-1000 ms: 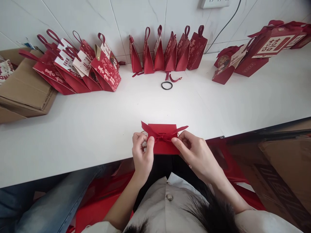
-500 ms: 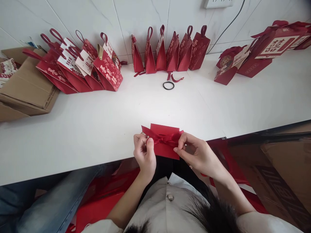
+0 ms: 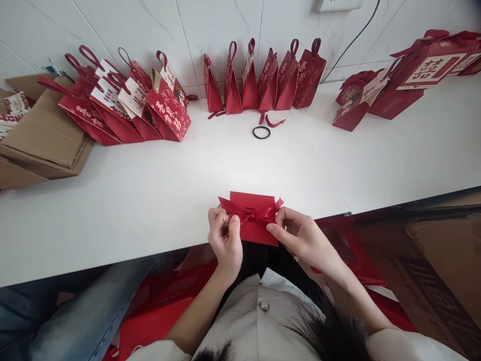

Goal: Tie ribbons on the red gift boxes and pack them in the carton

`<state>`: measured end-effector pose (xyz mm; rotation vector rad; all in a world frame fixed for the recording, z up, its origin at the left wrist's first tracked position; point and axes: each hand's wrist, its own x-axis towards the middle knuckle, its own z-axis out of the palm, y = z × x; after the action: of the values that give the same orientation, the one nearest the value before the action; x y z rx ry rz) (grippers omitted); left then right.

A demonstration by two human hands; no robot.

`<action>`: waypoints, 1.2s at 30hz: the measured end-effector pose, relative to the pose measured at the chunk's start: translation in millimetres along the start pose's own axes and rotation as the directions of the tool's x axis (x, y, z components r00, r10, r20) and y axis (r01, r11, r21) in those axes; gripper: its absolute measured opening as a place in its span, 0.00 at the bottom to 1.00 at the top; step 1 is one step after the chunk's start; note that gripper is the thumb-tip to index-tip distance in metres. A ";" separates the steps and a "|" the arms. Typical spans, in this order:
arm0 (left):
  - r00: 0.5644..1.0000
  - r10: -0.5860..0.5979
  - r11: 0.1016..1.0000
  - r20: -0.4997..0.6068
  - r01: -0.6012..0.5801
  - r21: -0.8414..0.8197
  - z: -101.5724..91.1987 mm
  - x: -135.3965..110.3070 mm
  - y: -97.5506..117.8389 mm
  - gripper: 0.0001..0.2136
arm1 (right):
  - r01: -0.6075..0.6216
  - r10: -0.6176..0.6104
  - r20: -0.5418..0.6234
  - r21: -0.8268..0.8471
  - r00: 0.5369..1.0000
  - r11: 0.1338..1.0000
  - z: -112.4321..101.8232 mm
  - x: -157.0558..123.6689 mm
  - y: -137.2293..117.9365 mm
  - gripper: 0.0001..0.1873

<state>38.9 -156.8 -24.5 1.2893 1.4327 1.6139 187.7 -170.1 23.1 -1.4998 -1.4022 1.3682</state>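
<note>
I've got the left hand [image 3: 225,245] and right hand [image 3: 306,238] in view, one at each side of a red box [image 3: 257,235]; box sits between them at the near edge of the table [image 3: 150,210], slightly tilted; can't tell whether it touches the tabletop. A bow [image 3: 251,214] runs across its front; knot between the two thumbs, tails sticking out past both sides. Left hand is clamped on the box's left side, thumb in front, fingers curled behind; right thumb and forefinger are pinched on the bow's right loop, other fingers curled under.

Beyond both hands I see a black ring [image 3: 262,138], with a loose strap [image 3: 272,125] just past it; then a row of six upright bags [image 3: 268,90] along the wall [image 3: 218,30]; far left of the left hand, a cluster of bags [image 3: 169,113] touching or near a carton [image 3: 45,143]; ahead and right of the right hand, more boxes [image 3: 396,103]; left of the left forearm, a jeans leg [image 3: 86,311].
</note>
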 end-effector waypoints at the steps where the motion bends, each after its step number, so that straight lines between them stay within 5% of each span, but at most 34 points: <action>1: 1.000 -0.007 1.000 -0.004 0.007 -0.007 0.2 -0.2 -0.5 0.16 | 0.002 -0.003 0.017 0.057 1.000 0.998 -0.1 0.4 1.6 0.16; 7: 0.998 -0.055 0.995 -0.022 0.053 -0.089 2.2 -0.4 -2.1 0.15 | -0.049 0.049 0.011 0.363 0.999 0.930 4.6 1.1 3.6 0.17; 14: 0.996 -0.060 0.994 -0.061 0.055 -0.091 2.0 1.1 -2.8 0.16 | -0.078 0.040 0.083 0.518 0.996 0.852 0.7 15.1 16.6 0.19; 18: 0.999 -0.037 0.998 -0.024 0.035 -0.049 -1.6 3.0 -2.0 0.15 | -0.070 0.035 0.081 0.480 0.996 0.875 -2.4 17.8 17.8 0.20; 22: 0.991 -0.005 1.000 0.134 0.003 0.015 -7.7 9.8 3.0 0.12 | -0.035 0.027 0.032 0.284 0.999 0.958 -2.6 12.4 7.6 0.21; 26: 0.971 -0.101 0.990 0.215 0.077 0.114 -10.8 15.4 8.9 0.15 | -0.046 0.052 -0.039 0.126 0.998 0.991 -0.2 10.2 3.4 0.21; 36: 0.981 -0.138 0.990 0.139 0.132 0.056 -8.4 12.4 9.9 0.16 | -0.088 0.104 -0.011 0.451 0.994 0.888 6.8 9.6 10.1 0.20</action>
<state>28.4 -150.8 -11.2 1.2776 1.4445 1.3793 182.7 -164.2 9.7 -1.2844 -0.9097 1.5886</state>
